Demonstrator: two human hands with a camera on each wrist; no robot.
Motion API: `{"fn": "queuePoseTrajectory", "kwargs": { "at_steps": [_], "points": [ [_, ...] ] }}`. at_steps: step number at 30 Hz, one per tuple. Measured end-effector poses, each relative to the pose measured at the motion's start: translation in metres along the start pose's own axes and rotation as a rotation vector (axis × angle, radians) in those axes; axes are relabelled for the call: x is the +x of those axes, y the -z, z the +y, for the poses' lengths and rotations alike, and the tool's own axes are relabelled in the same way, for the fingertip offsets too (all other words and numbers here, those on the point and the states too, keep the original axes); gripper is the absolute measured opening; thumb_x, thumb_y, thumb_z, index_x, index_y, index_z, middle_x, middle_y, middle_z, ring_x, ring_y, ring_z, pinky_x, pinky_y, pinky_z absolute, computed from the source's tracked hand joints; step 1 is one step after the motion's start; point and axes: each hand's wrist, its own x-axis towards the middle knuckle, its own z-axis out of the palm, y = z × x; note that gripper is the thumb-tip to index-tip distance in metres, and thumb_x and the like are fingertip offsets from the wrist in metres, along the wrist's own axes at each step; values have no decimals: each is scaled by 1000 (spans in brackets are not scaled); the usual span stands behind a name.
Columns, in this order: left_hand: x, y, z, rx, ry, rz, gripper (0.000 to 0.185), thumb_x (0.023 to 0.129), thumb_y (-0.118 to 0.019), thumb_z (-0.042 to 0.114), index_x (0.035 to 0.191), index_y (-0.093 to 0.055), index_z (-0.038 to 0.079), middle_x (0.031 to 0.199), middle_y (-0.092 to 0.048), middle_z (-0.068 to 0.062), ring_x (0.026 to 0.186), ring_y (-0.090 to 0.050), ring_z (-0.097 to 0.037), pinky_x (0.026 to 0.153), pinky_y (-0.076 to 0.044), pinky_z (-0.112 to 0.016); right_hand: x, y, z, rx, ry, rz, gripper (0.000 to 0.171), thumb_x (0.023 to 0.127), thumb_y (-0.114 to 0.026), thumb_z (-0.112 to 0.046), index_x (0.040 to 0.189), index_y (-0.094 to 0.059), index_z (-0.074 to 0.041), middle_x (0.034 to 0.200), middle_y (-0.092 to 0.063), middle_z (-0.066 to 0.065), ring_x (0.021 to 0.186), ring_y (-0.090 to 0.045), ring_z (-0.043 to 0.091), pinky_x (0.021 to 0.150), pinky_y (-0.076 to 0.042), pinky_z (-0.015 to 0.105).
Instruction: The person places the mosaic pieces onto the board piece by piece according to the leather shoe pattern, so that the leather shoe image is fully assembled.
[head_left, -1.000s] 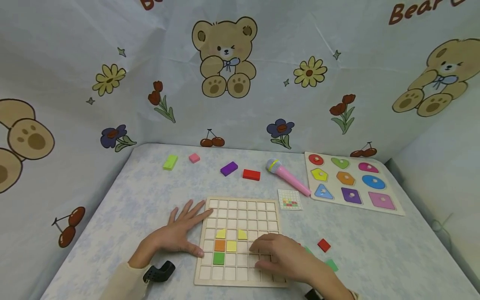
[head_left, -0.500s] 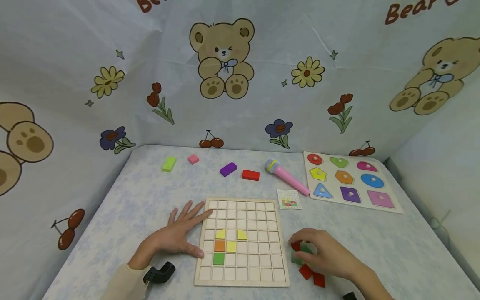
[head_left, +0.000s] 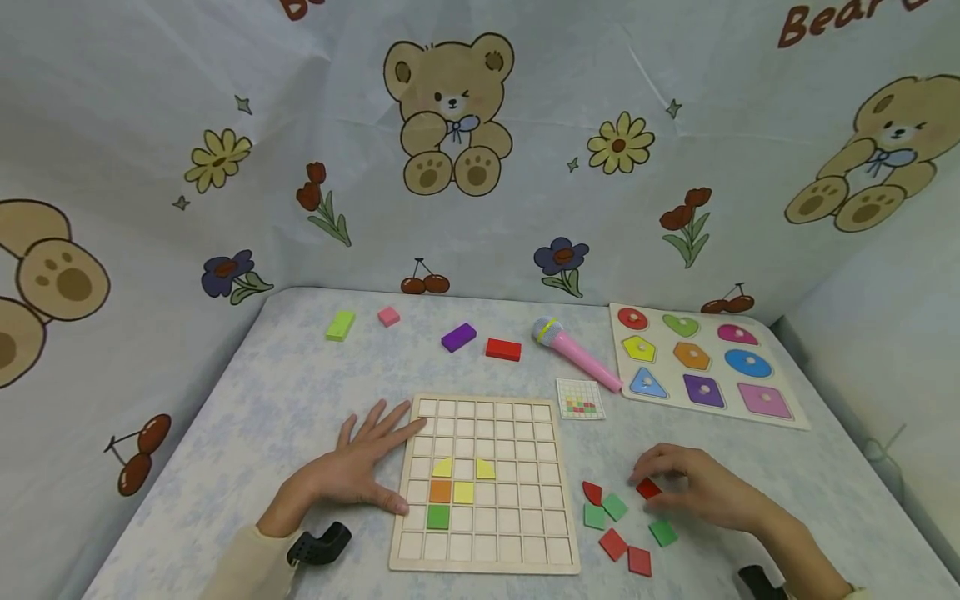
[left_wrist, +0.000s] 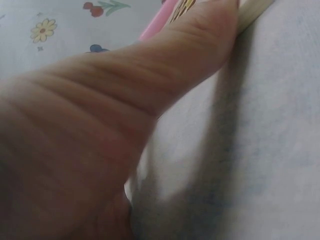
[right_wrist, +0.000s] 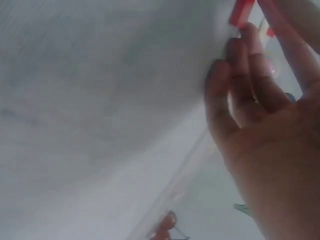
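My left hand (head_left: pixel 360 467) lies with fingers spread at the left edge of a wooden grid board (head_left: pixel 517 557), thumb and fingertips touching its frame. In the left wrist view, the thumb (left_wrist: pixel 170 65) reaches the board's edge. Yellow pieces (head_left: pixel 463 493), an orange square (head_left: pixel 440 492) and a green square (head_left: pixel 438 517) sit in the board's cells. To the right of the board, my right hand (head_left: pixel 705 487) pinches a red square tile (head_left: pixel 648 488) between thumb and fingers, at table level. The right wrist view shows this red tile (right_wrist: pixel 242 12) at the fingertips.
Loose red tiles (head_left: pixel 612 545) and green tiles (head_left: pixel 663 533) lie right of the board. Behind it are a pattern card (head_left: pixel 581 400), a pink toy microphone (head_left: pixel 581 354), a shape puzzle (head_left: pixel 705 367), and red (head_left: pixel 503 349), purple (head_left: pixel 459 337), pink and green blocks.
My right hand has moved right from over the board, past the nearer loose tiles, to the farther red tile, and now pinches it. The left hand has stayed in place.
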Motion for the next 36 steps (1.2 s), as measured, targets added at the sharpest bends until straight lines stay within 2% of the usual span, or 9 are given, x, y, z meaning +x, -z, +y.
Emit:
{"fn": "queuePoseTrajectory", "kwargs": {
  "at_steps": [3,6,11,17,23,30,36],
  "points": [
    [0,1,0,-3,-8,3,114,71,-87,52,161,-25,21,169,-1,-15,152,14,-48,108,13,-74,-1,1,7,39,-33,-28,25,84,-82,-26,107,-76,-27,111,-64,-4,101,-55,8,87,-51,21],
    [0,1,0,2,-4,1,114,71,-87,53,161,-25,21,169,-1,-15,152,14,-48,108,13,-74,0,2,12,34,-17,-29,26,83,-82,-23,108,-74,-27,111,-64,-4,101,-55,7,87,-50,20],
    [0,2,1,8,4,5,115,71,-86,54,161,-24,21,170,-1,-13,152,14,-46,109,13,-73,6,4,12,-29,21,-6,24,85,-81,-22,107,-71,-23,105,-64,-7,92,-57,7,83,-52,20],
    [0,1,0,11,19,5,116,70,-86,57,161,-23,22,170,-1,-12,153,14,-45,111,13,-72,16,-1,-1,-127,65,66,25,87,-78,-30,110,-72,-20,101,-67,-12,87,-58,5,81,-54,23],
    [0,0,0,-5,17,6,115,70,-86,56,161,-25,22,170,-1,-12,152,14,-45,110,13,-72,36,-15,-36,-128,110,99,26,87,-78,-35,106,-71,-20,95,-66,-14,86,-60,6,80,-55,25],
    [0,0,-1,-3,18,0,115,71,-85,56,161,-24,22,170,-1,-12,152,14,-45,110,12,-73,63,-36,-86,-104,224,14,14,88,-78,-32,95,-67,-25,92,-65,-16,88,-62,5,81,-56,28],
    [1,0,0,-5,19,2,115,70,-86,57,161,-25,22,170,-1,-11,152,14,-45,110,12,-72,80,-63,-128,-174,332,-41,13,88,-79,-29,92,-69,-23,90,-62,-16,83,-60,3,78,-53,23]
  ]
}}
